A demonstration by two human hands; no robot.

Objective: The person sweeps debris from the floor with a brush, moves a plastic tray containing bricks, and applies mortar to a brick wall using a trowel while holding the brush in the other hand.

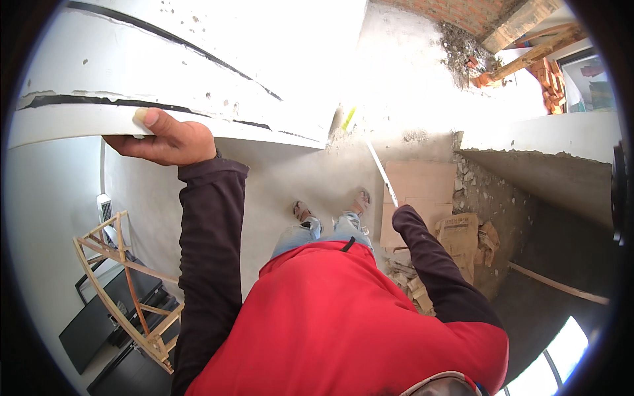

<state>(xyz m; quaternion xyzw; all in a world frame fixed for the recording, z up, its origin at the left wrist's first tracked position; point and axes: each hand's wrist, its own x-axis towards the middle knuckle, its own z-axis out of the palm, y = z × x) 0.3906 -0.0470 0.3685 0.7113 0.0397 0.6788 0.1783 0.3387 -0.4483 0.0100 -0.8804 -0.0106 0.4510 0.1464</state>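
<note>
My left hand (173, 140) is closed over the edge of a long white ledge (72, 122), thumb on top and fingers curled underneath. Dark gaps and chipped patches run along the white surface behind that edge. On the right, my right hand (400, 206) grips the near end of a thin white pole (382, 170); the sleeve hides most of its fingers. Toward the pole's far end, in bright glare, are a yellow-green piece (349, 119) and a greyish cylinder (335, 123), like a paint roller, beside the ledge's right end.
Flattened cardboard (419, 188), brown paper sacks (457, 239) and scraps (417, 290) lie on the floor at right. A wooden frame (135, 284) stands at left near dark screens (86, 333). Orange bricks (547, 82) and timber (538, 53) are at far right.
</note>
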